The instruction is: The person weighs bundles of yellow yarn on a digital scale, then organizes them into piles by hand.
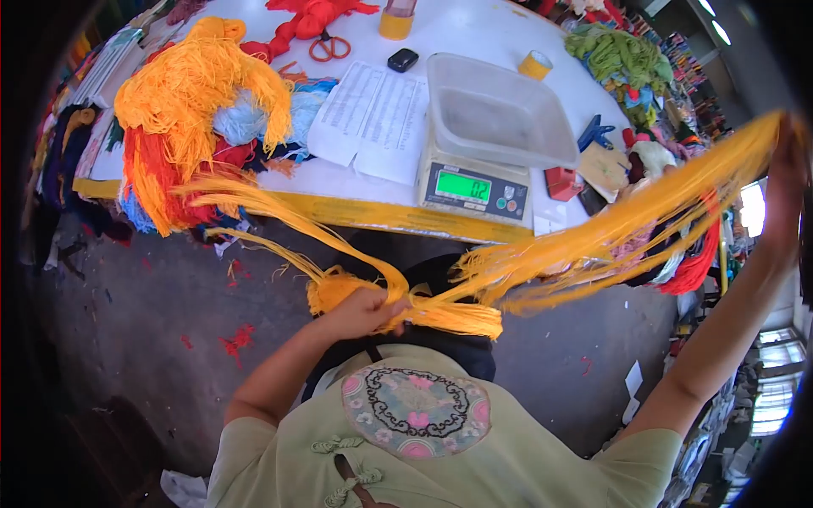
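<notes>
My left hand [362, 313] is closed around a bundle of yellow-orange yarn [453, 317] in front of my lap. Far out to the right, my raised right hand [789, 161] grips the other end of the yarn, its fingers partly dark at the edge of the view. Between both hands the loose strands spread in a wide, slightly blurred band. More strands trail from my left hand toward a heap of yellow yarn [190, 93], which lies on the table's left side above red and light blue yarn [241, 118].
On the white table [483, 30] stands a digital scale [470, 188] with a plastic tub [500, 110] on top. A printed sheet [373, 118], red-handled scissors [329, 47] and a small black object [403, 59] lie nearby. Green yarn [618, 59] is piled at the right. Red scraps [237, 340] litter the floor.
</notes>
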Demonstrator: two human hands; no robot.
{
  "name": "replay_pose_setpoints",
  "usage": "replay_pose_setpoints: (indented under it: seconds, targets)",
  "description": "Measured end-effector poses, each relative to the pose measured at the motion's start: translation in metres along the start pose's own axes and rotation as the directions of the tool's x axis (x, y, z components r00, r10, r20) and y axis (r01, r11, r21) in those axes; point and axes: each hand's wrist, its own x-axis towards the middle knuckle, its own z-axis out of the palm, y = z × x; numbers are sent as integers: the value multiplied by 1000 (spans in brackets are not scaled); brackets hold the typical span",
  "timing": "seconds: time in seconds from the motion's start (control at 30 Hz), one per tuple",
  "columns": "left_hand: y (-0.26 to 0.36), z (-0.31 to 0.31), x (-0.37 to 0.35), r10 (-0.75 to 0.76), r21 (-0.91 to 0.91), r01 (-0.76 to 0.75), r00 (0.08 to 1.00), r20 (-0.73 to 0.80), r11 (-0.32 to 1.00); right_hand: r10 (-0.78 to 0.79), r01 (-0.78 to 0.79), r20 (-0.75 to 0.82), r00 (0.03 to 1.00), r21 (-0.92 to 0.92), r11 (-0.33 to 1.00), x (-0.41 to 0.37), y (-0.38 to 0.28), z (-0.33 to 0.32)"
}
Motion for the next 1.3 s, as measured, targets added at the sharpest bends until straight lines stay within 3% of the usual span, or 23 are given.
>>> replay_pose_setpoints:
  seconds: [0.03,0.07,0.17,0.23,0.3,0.37,0.4,0.43,0.5,0.53,0.57,0.6,0.63,0.67,0.7,0.73,0.77,0.8,0.9,0.97,1.07,1.3]
  targets:
    - [-16,2,1,-4,7,4,1000,1,1000,-21,29,158,987,-50,998,23,2,13]
    - [-31,2,0,-10,17,10,1000,0,1000,-152,162,67,986,-191,968,37,3,29]
    - [-59,-9,-14,60,46,-54,989,-136,997,-269,265,21,963,-269,926,96,-6,31]
    - [-102,-22,-18,317,170,-273,881,-350,947,-288,290,44,957,-246,925,133,-11,30]
    - [-86,-38,-47,-79,-143,3,847,-526,990,-343,328,0,939,-290,899,157,-9,27]
    - [-94,-58,-66,-123,-149,37,774,-621,988,-434,363,-100,895,-399,842,170,1,35]
    - [-96,-64,-73,-145,-155,55,733,-664,986,-411,332,-154,898,-374,866,166,17,48]
    - [-92,-66,-77,-65,-37,56,678,-732,998,-386,301,-207,899,-346,889,158,37,54]
    - [-86,-70,-84,119,195,81,555,-823,977,-79,55,-103,991,-223,973,154,76,22]
    - [-91,-76,-86,243,360,108,558,-793,927,-165,169,41,985,-327,930,104,117,62]
    - [-98,-84,-89,359,512,135,563,-744,849,54,-40,6,999,-594,803,86,142,36]
    - [-102,-88,-90,465,647,160,570,-677,746,270,-179,-29,962,-814,552,69,166,11]
    - [-87,-85,-91,242,380,81,646,-724,921,471,-177,76,879,-865,470,37,186,18]
    - [-57,-77,-95,20,64,33,728,-685,997,477,-185,20,879,-907,379,-9,230,2]
    - [-33,-70,-98,-174,-262,24,806,-566,965,352,154,177,919,-984,94,-50,250,14]
    - [-21,-66,-100,-159,-344,-27,850,-502,939,513,250,163,843,-963,-104,-79,260,16]
    - [-11,-63,-102,-136,-423,-69,890,-436,903,404,359,310,861,-932,-50,-109,261,21]
    - [-1,-59,-102,-106,-501,-102,923,-370,860,401,359,310,862,-932,-50,-132,262,26]
    - [32,-38,-97,18,-557,-230,933,-360,798,251,165,182,951,-982,88,-173,255,41]
    - [39,-27,-86,43,-506,-205,949,-313,838,206,30,64,977,-986,162,-194,254,41]
    - [51,-8,-75,38,-480,-137,977,-210,866,147,-50,-16,989,-971,233,-207,241,41]
    - [57,17,-60,-12,-458,-38,994,-106,888,96,-31,-8,995,-970,241,-203,230,39]
